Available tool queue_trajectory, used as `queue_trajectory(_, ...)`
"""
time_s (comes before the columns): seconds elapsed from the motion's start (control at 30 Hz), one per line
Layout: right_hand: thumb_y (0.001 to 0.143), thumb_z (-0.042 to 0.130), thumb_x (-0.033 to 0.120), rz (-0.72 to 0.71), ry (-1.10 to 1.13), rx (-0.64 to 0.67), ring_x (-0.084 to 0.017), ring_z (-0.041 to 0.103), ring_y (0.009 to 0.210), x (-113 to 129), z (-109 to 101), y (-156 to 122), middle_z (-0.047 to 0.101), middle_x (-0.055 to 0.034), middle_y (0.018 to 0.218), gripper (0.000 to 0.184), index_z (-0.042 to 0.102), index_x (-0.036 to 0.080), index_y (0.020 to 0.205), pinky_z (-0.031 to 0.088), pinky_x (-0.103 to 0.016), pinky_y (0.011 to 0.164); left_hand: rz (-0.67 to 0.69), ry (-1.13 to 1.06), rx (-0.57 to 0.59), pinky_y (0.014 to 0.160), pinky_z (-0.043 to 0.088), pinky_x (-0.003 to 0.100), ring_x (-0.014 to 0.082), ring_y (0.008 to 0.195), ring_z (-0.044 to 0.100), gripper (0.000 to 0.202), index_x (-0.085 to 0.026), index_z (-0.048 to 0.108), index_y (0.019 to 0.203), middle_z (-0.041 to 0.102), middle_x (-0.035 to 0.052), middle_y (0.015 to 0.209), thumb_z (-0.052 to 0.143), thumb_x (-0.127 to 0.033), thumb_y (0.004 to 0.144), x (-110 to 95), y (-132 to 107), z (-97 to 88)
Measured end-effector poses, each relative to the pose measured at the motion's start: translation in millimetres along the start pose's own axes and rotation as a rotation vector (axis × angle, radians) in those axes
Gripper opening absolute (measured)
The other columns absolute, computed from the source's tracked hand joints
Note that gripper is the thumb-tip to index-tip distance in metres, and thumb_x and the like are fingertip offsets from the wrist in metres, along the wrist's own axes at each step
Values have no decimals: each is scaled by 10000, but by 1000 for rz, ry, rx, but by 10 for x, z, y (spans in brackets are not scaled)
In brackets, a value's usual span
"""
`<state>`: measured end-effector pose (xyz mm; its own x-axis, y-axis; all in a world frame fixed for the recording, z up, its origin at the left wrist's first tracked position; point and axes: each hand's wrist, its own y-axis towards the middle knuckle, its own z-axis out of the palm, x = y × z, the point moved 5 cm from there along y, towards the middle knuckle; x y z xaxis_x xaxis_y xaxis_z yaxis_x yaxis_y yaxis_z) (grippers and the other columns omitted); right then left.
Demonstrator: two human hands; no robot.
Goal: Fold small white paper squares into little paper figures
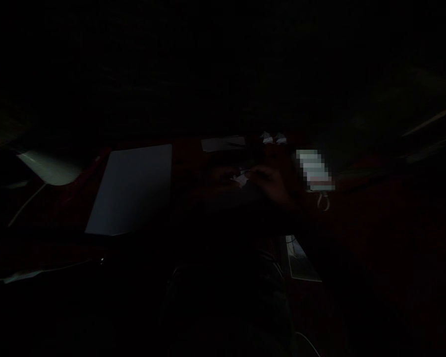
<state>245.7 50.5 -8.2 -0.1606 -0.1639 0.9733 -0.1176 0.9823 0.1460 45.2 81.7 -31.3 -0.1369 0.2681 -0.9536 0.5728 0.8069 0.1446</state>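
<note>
The scene is very dark. A small piece of folded white paper (241, 179) is between my two hands in the middle. My right hand (273, 183) pinches its right side with fingers closed. On the other side, my left hand (222, 176) is barely lit; its fingers seem closed on the paper's left edge. Just beyond the hands lie two small folded paper pieces (267, 138), side by side. A white strip of paper (219, 144) is left of them, with a thin dark object, kind unclear, across its right part.
A large pale sheet (134, 186) lies on the left. A phone-like lit screen (315, 169), blurred out, is at the right with a looped cord (323, 202) below it. A pale lampshade-like shape (54, 168) with a cable is at far left. A framed rectangular item (303, 263) is lower right.
</note>
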Motion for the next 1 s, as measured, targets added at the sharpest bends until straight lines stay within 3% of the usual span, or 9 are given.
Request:
queue_trajectory(0.17, 787, 819, 767, 21, 0, -3, -180, 615, 735, -44, 0, 11, 709, -16, 772, 553, 766, 217, 803, 481, -299, 674, -60, -34, -2, 1042, 581, 451, 294, 1132, 746, 498, -170, 761, 1076, 789, 112, 1180, 939, -527, 779, -40, -5, 33)
queue_trajectory(0.33, 876, 711, 797, -29, -132, 41, -182, 597, 709, -148, 2, 48, 679, -26, 743, 600, 743, 205, 784, 470, -302, 663, 14, -156, 11, 1019, 556, 428, 280, 1135, 720, 540, -205, 691, 1150, 752, 95, 1202, 944, -477, 758, -21, 32, -1)
queue_trajectory(0.43, 964, 651, 718, -111, -277, 160, -228, 667, 810, -189, 59, 62, 747, -70, 862, 539, 792, 209, 859, 532, -347, 753, 9, -224, -145, 986, 552, 424, 281, 1110, 711, 432, -215, 656, 1109, 734, 80, 1148, 842, -450, 798, 73, 81, -181)
queue_trajectory(0.5, 1009, 621, 667, -183, -356, 202, -273, 704, 963, -189, 90, 62, 786, -106, 1039, 490, 824, 224, 964, 569, -409, 889, -16, -146, -182, 989, 552, 430, 294, 1123, 707, 396, -218, 660, 1102, 735, 80, 1145, 787, -435, 796, 108, 93, -281)
queue_trajectory(0.6, 1050, 565, 656, -264, -427, 160, -327, 678, 1224, -163, 80, 54, 753, -148, 1305, 501, 820, 237, 1152, 535, -507, 1103, 66, 123, -106, 1101, 528, 480, 333, 1245, 675, 420, -227, 704, 1168, 738, 95, 1257, 743, -440, 809, -3, 62, -340)
queue_trajectory(0.67, 1069, 530, 642, -278, -447, 117, -344, 644, 1320, -158, 52, 46, 720, -164, 1397, 516, 794, 234, 1242, 508, -537, 1165, 171, 247, -5, 1181, 495, 515, 364, 1336, 646, 502, -245, 731, 1259, 719, 110, 1379, 777, -464, 810, -142, 17, -313)
queue_trajectory(0.83, 1049, 566, 487, -258, -453, 74, -353, 672, 1246, -215, -27, 48, 751, -162, 1303, 377, 745, 240, 1270, 556, -548, 1097, 323, 322, 273, 1311, 399, 538, 372, 1504, 567, 523, -292, 772, 1372, 697, 116, 1515, 783, -501, 893, -304, -46, -104)
queue_trajectory(0.9, 1023, 588, 425, -249, -453, 44, -342, 687, 1197, -237, -69, 57, 760, -151, 1265, 332, 729, 247, 1264, 574, -533, 1070, 332, 322, 298, 1322, 390, 545, 363, 1525, 550, 443, -300, 800, 1321, 690, 108, 1531, 755, -476, 917, -259, -38, -30)
queue_trajectory(1.0, 982, 600, 327, -243, -473, 17, -331, 694, 1182, -242, -107, 59, 755, -142, 1283, 332, 718, 251, 1284, 586, -519, 1065, 282, 357, 247, 1276, 445, 539, 350, 1458, 598, 383, -276, 808, 1271, 688, 120, 1509, 742, -436, 930, -146, -21, 21)
